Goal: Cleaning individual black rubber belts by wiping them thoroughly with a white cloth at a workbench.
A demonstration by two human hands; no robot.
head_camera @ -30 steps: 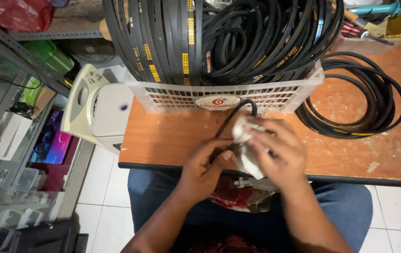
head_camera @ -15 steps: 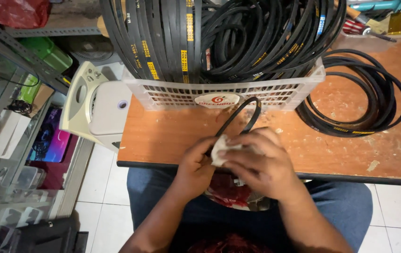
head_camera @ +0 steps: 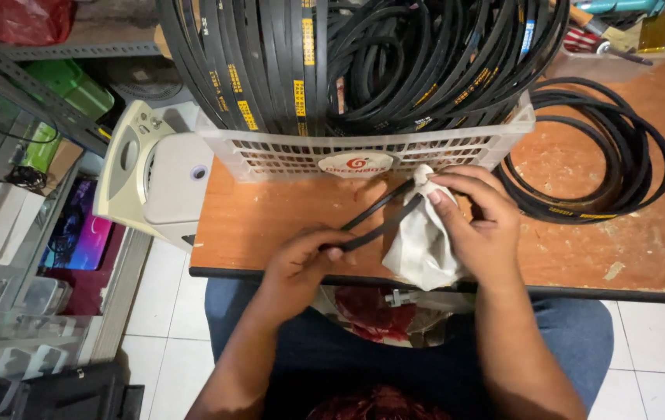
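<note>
Both hands spread | cloth (head_camera: 423,247) slid to belt (head_camera: 375,218) far end

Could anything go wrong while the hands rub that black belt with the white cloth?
Maybe. The left hand pinches only one end of the small black belt, so it could slip free when the right hand pulls the white cloth along it. The cloth hangs past the table edge and might drop. The white basket of belts sits very close, so knuckles could bump it.
</note>
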